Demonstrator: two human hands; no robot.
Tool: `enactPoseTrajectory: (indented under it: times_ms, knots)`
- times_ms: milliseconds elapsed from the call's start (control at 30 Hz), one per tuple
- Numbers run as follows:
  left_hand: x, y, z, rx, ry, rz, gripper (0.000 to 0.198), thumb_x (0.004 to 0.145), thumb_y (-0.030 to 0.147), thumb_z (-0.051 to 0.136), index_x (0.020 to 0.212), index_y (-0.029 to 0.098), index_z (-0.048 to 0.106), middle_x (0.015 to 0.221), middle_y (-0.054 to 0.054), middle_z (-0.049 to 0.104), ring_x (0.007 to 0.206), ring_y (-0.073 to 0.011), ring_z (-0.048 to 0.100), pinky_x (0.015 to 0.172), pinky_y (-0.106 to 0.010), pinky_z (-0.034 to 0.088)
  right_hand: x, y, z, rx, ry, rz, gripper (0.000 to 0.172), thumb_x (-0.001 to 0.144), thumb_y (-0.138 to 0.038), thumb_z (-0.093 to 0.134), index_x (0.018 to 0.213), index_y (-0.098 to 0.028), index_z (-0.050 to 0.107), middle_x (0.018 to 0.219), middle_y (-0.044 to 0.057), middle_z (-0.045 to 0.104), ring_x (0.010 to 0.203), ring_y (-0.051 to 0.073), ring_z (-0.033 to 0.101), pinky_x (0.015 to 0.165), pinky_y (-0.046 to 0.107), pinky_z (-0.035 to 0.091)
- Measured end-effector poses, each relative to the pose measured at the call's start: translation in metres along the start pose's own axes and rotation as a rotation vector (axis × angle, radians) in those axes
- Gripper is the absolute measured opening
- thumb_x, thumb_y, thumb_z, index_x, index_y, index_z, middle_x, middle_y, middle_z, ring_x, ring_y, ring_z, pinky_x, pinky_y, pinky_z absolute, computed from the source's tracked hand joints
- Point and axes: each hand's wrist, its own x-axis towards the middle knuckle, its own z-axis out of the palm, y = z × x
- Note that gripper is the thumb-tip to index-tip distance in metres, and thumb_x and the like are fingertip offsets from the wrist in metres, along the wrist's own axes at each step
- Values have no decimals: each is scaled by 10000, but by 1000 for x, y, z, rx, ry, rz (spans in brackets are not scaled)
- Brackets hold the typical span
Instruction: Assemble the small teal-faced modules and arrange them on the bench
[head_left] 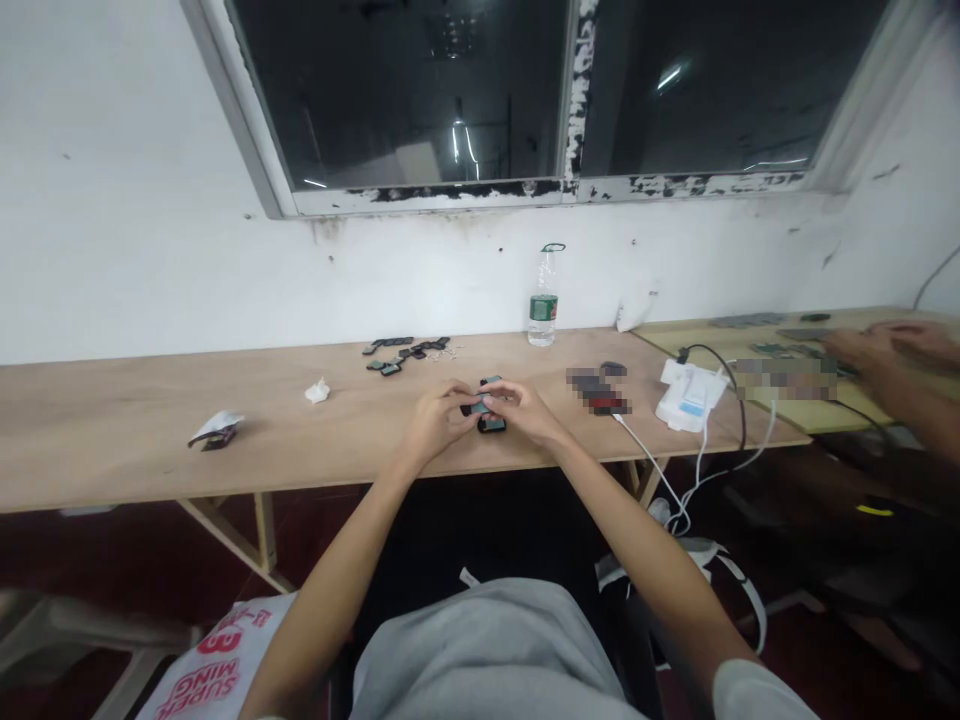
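1. My marker is the water bottle (543, 300), which stands upright at the back edge of the table (112, 420), against the wall.
2. Left of the bottle, and a little nearer to me, lies a loose scatter of parts (405, 353). Further left is a crumpled tissue (318, 391), and well beyond that a torn wrapper (214, 430).
3. Right of the bottle and nearer the front edge sits a white charger block (686, 395). Its cables (660, 470) trail over the table edge.
4. Far to the right of the bottle, a co-worker's hand (862, 348) rests among flat pieces on a paler neighbouring table (675, 335).
5. Nothing lies between the person's arms and the work, though the fingers themselves hide much of it from me.
6. In front of the bottle and slightly to its left, the left hand (435, 418) and right hand (525, 408) meet. Both sets of fingertips are pinched on one small dark part (475, 407), held just above the table.
7. A second dark piece (492, 426) lies on the wood directly beneath the hands.
8. The held part looks flat, roughly rectangular and dark grey to black. I cannot make out finer detail.
9. The table is pale, smooth board on a bare timber frame. The bottle is clear plastic with a green label and cap ring.
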Motion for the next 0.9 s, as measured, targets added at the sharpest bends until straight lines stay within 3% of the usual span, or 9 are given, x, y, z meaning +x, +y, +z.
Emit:
enactPoseTrajectory:
  times_ms: [200,433,700,900]
  knots:
    - [1,3,0,37,-21,-49,162,868,241,724,1022,224,772,1029,-56,708,913,-201,694,811,-307,564,2,5,5,13,75,32,444,716,-454,857,1035,-164,751,901,80,762,706,178,708,669,291,596]
    - [-2,-6,-1,86,-30,19,149,891,261,712,1019,211,768,1046,-60,712,911,-199,701,796,-295,558,5,11,1,101,78,117,444,680,-412,901,1017,-153,773,880,84,777,727,186,738,635,253,597]
    - [-5,-12,-6,224,-163,98,159,938,289,666,1033,199,757,1072,-65,707,783,-171,706,670,-260,536,4,16,-3,156,35,153,419,645,-366,933,981,-157,796,938,88,786,797,212,756,787,332,648]
    - [-5,-13,-5,169,-149,96,168,937,290,667,1034,185,754,1074,-86,695,854,-193,710,753,-285,557,5,19,-2,155,60,128,425,629,-377,937,964,-162,788,934,84,782,803,216,756,798,343,652]
